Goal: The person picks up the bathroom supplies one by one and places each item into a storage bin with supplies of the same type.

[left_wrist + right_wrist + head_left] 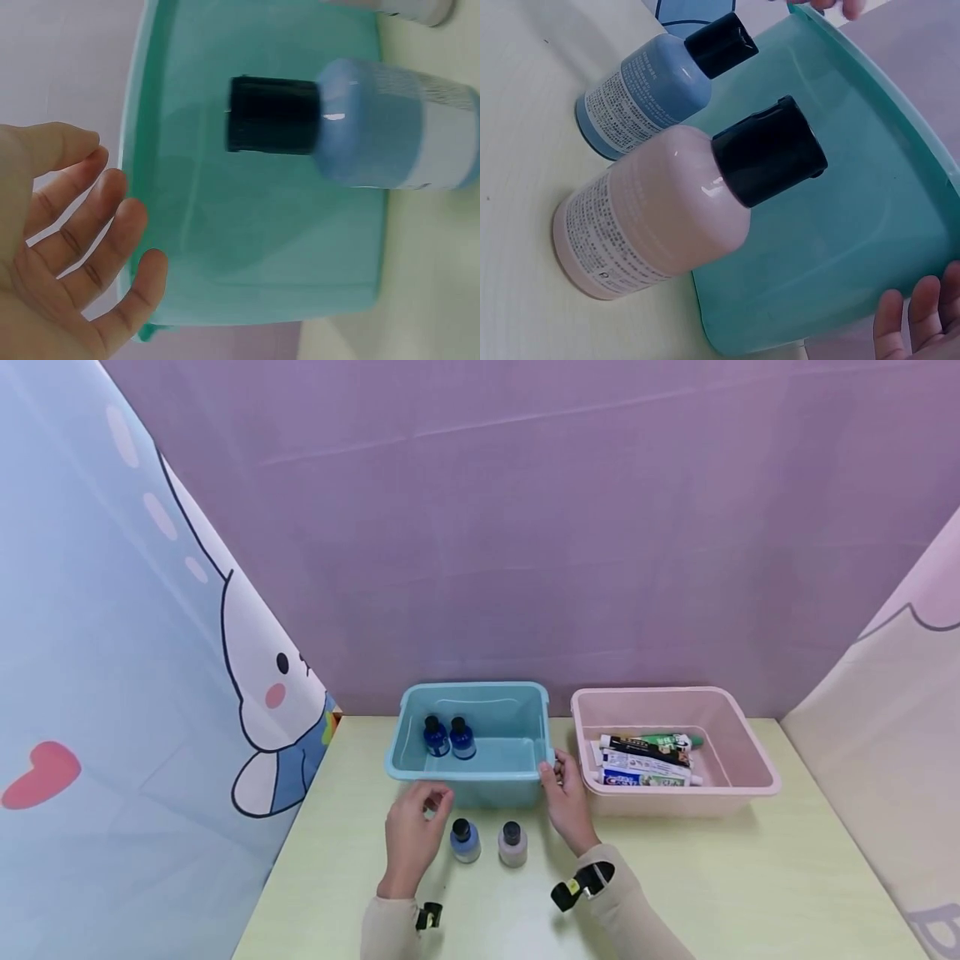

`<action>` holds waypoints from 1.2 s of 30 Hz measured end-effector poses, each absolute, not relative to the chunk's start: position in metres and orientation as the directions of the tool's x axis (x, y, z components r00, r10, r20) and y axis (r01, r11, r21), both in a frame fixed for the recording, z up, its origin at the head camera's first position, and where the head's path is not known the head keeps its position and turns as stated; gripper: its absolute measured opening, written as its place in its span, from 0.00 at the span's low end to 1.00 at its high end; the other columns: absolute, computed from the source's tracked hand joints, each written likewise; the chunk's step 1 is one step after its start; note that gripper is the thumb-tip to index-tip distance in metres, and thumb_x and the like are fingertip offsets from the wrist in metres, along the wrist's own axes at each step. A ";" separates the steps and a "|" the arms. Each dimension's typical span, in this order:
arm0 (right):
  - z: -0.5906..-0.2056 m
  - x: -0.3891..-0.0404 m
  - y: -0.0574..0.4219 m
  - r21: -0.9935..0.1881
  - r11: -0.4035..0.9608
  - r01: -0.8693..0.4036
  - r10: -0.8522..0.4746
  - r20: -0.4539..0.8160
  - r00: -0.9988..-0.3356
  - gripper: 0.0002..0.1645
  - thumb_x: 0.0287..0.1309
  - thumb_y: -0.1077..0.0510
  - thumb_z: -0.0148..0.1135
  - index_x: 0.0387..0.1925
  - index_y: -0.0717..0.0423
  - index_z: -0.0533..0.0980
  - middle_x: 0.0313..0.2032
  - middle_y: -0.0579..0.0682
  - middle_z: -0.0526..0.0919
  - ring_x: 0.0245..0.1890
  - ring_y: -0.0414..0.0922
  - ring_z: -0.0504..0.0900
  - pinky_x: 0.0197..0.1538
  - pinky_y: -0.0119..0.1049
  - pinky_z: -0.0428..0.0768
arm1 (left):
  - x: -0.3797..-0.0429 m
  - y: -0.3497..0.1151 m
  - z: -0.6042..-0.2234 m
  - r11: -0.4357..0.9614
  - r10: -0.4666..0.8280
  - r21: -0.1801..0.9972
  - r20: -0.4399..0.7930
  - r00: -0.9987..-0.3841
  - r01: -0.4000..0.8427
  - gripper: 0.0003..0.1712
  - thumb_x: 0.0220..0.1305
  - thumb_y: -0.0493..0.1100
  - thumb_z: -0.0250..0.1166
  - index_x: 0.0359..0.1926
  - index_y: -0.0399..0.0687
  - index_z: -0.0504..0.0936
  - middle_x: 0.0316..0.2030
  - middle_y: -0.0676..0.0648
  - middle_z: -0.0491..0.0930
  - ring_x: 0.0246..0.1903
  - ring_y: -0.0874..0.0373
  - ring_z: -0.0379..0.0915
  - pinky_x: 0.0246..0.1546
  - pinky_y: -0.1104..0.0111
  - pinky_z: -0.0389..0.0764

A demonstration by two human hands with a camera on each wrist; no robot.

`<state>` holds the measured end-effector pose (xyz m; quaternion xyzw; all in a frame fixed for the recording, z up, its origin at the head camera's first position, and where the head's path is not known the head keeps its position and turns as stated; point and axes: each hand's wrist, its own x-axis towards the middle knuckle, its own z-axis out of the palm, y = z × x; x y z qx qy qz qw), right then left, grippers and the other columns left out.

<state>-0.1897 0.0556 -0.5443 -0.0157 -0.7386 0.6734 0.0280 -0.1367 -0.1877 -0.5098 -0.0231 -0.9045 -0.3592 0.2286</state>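
Note:
A teal plastic bin (495, 793) stands on the table with two dark blue bottles (462, 739) inside, toward its left. My left hand (416, 831) hovers by the bin's front rim; its fingers (124, 225) bend loosely around nothing. At the bin's front right corner, my right hand (570, 806) holds the rim, with fingertips (922, 300) against the side. Between my hands, in front of the bin, two black-capped bottles stand upright: a light blue bottle (466, 843) nearer the left hand and a pale pink bottle (513, 847) to its right.
Right of the teal bin is a pink bin (675, 804) holding several toothpaste tubes (648, 760). A purple cloth (562, 527) hangs behind the table (795, 877). Printed curtains (135, 652) flank both sides.

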 end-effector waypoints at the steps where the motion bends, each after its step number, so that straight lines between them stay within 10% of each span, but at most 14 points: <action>1: -0.544 -0.190 0.056 -0.996 0.088 -0.014 0.061 0.019 -0.998 0.29 0.79 0.49 0.49 0.73 0.57 0.61 0.52 0.57 0.75 0.46 0.43 0.70 0.47 0.29 0.76 | -0.136 -0.188 -0.512 0.739 -0.128 0.642 0.429 -0.894 0.202 0.04 0.66 0.46 0.72 0.37 0.53 0.86 0.30 0.58 0.82 0.30 0.65 0.76 0.33 0.70 0.78; 10: -0.545 -0.195 0.056 -0.999 0.031 0.036 0.057 -0.034 -0.998 0.26 0.78 0.50 0.50 0.70 0.56 0.63 0.54 0.59 0.76 0.49 0.44 0.73 0.57 0.41 0.80 | -0.126 -0.191 -0.533 0.728 -0.168 0.671 0.375 -0.912 0.141 0.02 0.64 0.42 0.73 0.36 0.55 0.86 0.30 0.60 0.80 0.29 0.67 0.75 0.30 0.73 0.76; 36: -0.543 -0.208 0.052 -0.996 0.032 0.079 0.126 -0.075 -0.989 0.20 0.78 0.52 0.49 0.61 0.60 0.65 0.49 0.64 0.78 0.41 0.43 0.76 0.47 0.35 0.79 | -0.117 -0.184 -0.553 0.684 -0.218 0.729 0.166 -0.962 -0.029 0.05 0.66 0.51 0.71 0.39 0.59 0.86 0.32 0.60 0.81 0.30 0.68 0.74 0.31 0.73 0.74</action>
